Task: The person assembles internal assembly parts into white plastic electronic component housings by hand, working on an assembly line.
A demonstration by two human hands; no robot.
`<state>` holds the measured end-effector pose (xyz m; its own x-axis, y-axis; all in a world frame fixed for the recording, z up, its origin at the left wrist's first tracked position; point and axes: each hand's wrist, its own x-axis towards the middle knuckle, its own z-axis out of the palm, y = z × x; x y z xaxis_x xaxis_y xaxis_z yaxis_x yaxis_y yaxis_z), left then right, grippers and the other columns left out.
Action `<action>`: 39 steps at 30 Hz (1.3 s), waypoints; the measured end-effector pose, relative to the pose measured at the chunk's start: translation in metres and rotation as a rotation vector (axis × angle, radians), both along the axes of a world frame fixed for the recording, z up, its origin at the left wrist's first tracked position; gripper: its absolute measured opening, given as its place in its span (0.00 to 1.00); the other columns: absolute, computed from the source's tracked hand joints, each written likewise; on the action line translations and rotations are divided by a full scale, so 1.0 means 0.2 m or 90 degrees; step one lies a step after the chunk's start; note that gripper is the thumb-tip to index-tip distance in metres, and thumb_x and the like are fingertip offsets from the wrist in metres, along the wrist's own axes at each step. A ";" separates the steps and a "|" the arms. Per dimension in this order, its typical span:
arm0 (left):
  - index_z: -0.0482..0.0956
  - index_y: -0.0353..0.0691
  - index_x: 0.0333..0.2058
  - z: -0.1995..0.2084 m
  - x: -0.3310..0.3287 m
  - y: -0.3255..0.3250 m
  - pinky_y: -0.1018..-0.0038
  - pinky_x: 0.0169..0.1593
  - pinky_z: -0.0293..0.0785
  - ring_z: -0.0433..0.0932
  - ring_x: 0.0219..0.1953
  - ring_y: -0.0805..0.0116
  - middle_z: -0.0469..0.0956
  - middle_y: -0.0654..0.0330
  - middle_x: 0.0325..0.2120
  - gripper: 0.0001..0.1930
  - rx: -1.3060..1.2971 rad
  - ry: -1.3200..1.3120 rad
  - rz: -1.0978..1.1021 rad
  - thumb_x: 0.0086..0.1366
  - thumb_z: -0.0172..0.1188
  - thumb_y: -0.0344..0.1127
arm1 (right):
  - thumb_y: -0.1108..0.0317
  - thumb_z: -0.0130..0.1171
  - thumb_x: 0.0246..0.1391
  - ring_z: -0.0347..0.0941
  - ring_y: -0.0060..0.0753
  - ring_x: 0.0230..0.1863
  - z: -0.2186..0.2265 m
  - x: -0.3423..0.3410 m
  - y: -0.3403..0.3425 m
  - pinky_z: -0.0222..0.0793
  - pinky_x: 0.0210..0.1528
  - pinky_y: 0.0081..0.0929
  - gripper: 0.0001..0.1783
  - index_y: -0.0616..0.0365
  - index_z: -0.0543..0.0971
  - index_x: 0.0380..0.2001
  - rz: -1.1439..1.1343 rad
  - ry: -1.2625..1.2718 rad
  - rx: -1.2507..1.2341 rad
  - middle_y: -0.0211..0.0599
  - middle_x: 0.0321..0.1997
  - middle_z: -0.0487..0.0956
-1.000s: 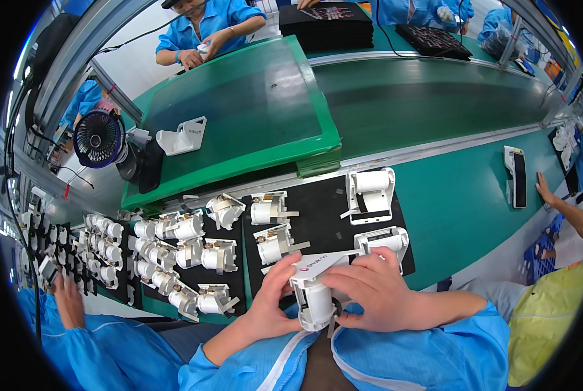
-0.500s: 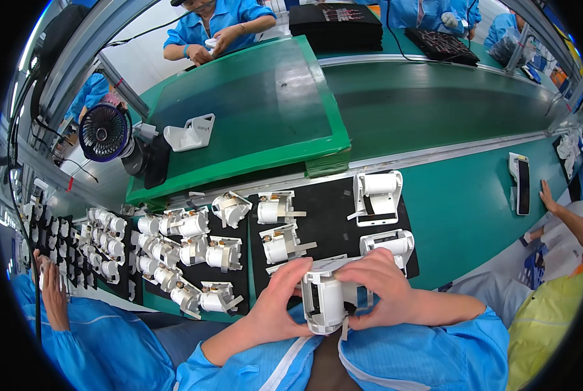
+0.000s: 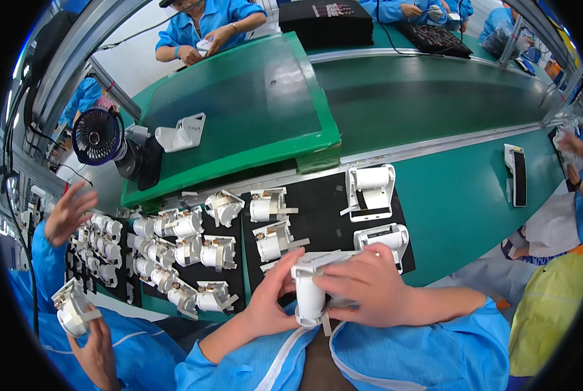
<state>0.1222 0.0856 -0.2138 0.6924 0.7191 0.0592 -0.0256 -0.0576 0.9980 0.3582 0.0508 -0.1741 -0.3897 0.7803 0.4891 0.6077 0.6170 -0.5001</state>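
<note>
Close to my body I hold a white plastic assembly (image 3: 311, 301), which has a rounded cylinder below and a flat plate on top. My left hand (image 3: 270, 301) is closed round its left side. My right hand (image 3: 368, 284) grips the right side, thumb and fingers pressed on the plate and cylinder. A short pale strip hangs under it. Just beyond my hands lie similar white assemblies with strips (image 3: 273, 240) on a black foam mat (image 3: 317, 215). Two white housings, an upper one (image 3: 371, 193) and a nearer one (image 3: 390, 238), rest on the mat's right side.
Several more assemblies (image 3: 188, 251) fill mats on the left, where a co-worker's hand (image 3: 96, 352) holds one. A green-edged raised board (image 3: 239, 111) carries a white part (image 3: 182, 133); a small fan (image 3: 98, 135) stands beside it. A black-and-white device (image 3: 517, 174) lies right.
The assembly in my hands has turned, so its smooth cylinder shows instead of the open dark side. My right fingers have shifted across it. The left co-worker has raised a hand and holds an assembly.
</note>
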 end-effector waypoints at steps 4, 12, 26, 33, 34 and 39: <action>0.47 0.37 0.68 0.01 0.01 0.02 0.67 0.59 0.72 0.66 0.62 0.62 0.54 0.51 0.65 0.63 -0.048 -0.004 -0.004 0.36 0.82 0.30 | 0.57 0.76 0.25 0.69 0.28 0.43 0.01 0.03 0.03 0.57 0.48 0.34 0.38 0.44 0.79 0.49 0.013 0.033 -0.085 0.24 0.47 0.77; 0.41 0.40 0.70 0.00 0.02 0.04 0.64 0.62 0.67 0.64 0.64 0.60 0.50 0.50 0.67 0.69 -0.063 -0.026 -0.019 0.34 0.83 0.33 | 0.53 0.78 0.22 0.69 0.28 0.38 0.00 0.03 0.04 0.56 0.44 0.32 0.39 0.45 0.81 0.46 -0.001 0.056 -0.058 0.24 0.44 0.78; 0.39 0.35 0.70 0.08 0.01 0.07 0.69 0.59 0.66 0.70 0.57 0.66 0.66 0.53 0.60 0.49 -0.189 -0.156 0.100 0.56 0.61 0.28 | 0.55 0.72 0.36 0.74 0.36 0.46 0.21 0.08 0.06 0.64 0.47 0.38 0.34 0.50 0.78 0.50 -0.028 -0.004 -0.001 0.35 0.54 0.75; 0.52 0.29 0.67 0.19 0.01 0.07 0.69 0.62 0.61 0.68 0.60 0.62 0.66 0.47 0.60 0.47 0.016 0.058 -0.002 0.50 0.66 0.30 | 0.62 0.69 0.46 0.69 0.56 0.58 0.04 0.08 0.15 0.69 0.56 0.40 0.40 0.56 0.64 0.62 0.168 0.162 -0.318 0.48 0.65 0.64; 0.55 0.29 0.66 0.20 0.00 0.08 0.68 0.62 0.61 0.69 0.60 0.59 0.66 0.45 0.59 0.46 0.136 0.128 -0.031 0.48 0.67 0.31 | 0.62 0.69 0.46 0.71 0.55 0.55 0.04 0.07 0.14 0.71 0.55 0.40 0.38 0.57 0.65 0.60 0.192 0.146 -0.333 0.48 0.63 0.65; 0.56 0.32 0.65 0.22 0.01 0.03 0.62 0.60 0.67 0.69 0.60 0.53 0.63 0.48 0.58 0.51 0.016 0.051 0.040 0.43 0.74 0.34 | 0.59 0.68 0.48 0.75 0.48 0.48 0.03 0.04 0.09 0.75 0.45 0.38 0.35 0.56 0.67 0.57 0.151 0.145 -0.292 0.44 0.54 0.71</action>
<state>0.1238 0.0925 -0.1706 0.6495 0.7600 0.0237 0.0584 -0.0810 0.9950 0.3659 0.0694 -0.1676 -0.5043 0.8371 0.2119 0.3248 0.4113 -0.8517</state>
